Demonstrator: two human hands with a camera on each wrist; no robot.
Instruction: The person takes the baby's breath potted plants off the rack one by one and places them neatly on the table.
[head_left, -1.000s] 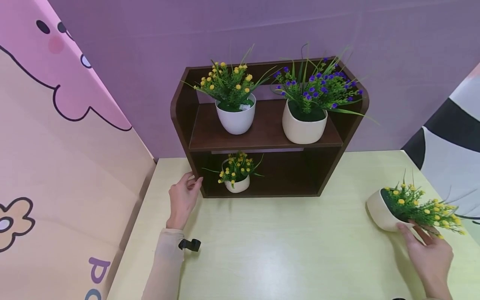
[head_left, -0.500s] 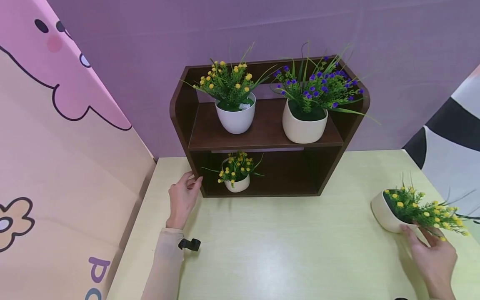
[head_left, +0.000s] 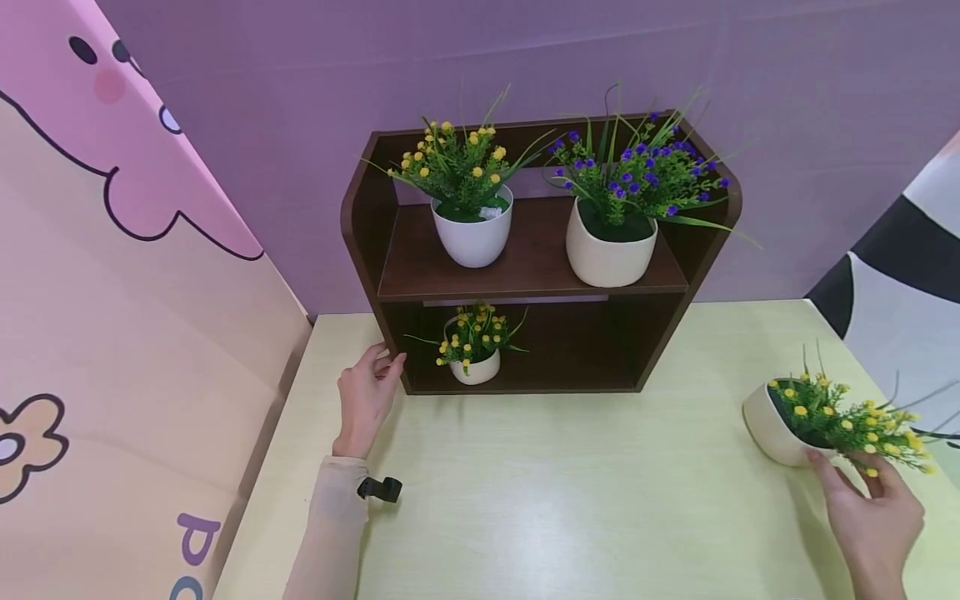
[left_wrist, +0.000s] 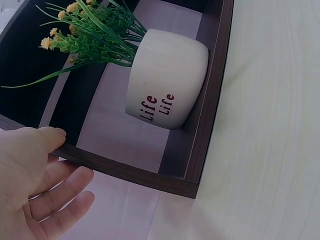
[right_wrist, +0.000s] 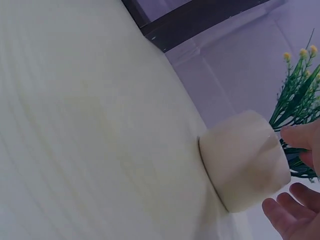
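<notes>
My left hand holds the left side panel of a dark brown two-tier shelf; in the left wrist view the thumb lies on the panel's inner edge and the fingers outside it. At the far right, a cream pot of yellow artificial flowers stands on the table. My right hand is beside it, thumb at the rim. The right wrist view shows the thumb and loosely bent fingers around the rim of this pot, a gap below.
The upper tier bears a white pot with yellow flowers and a cream pot with purple flowers. A small cream pot, lettered "Life" in the left wrist view, sits on the lower tier at left. The pale table spreads in front.
The flower pot at the right has shifted slightly right and then come to rest. My right hand has eased a little away from it. The left hand has stayed on the shelf.
</notes>
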